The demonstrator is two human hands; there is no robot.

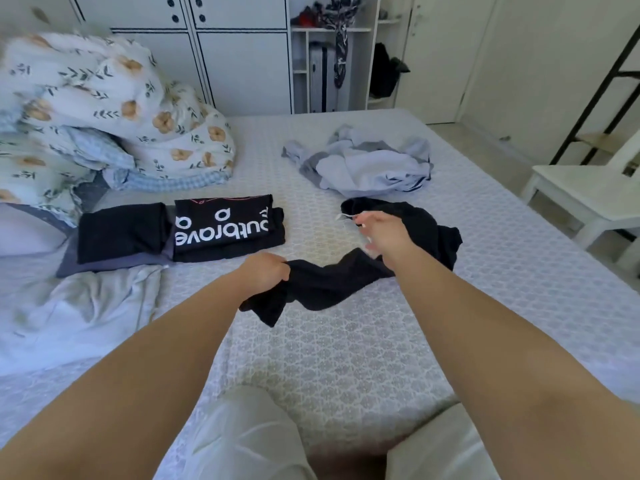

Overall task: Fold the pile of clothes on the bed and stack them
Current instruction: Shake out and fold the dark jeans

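Shelving: open white shelf unit (330, 53) behind the bed holds dark and red items up top, a grey upright case lower down & a patterned dark strip hanging down the front; contents otherwise too small to tell.

Your left hand (265, 270) is fisted round one end of the crumpled black fabric garment (332, 282), fingers curled into the cloth. Your right hand (384, 233) is blurred over the garment's far end, near a white tag; can't tell whether it's gripping. Garment sags between both hands onto the grey-patterned bedsheet (346, 358), roughly mid-bed.

Folded stack: black tee with white lettering (225, 225) lies beside a folded plain black piece (121, 235), both on a folded grey piece (114, 263), just left of your left hand. Unfolded pale blue & grey clothes pile (363, 166) sits further back, apart from the black garment.

Edges: floral duvet heap (104, 109) crowds the far-left corner; rumpled white sheet (69, 313) near left. Bed's right edge runs beside a white bench (581, 194). Open sheet lies between your arms & knees
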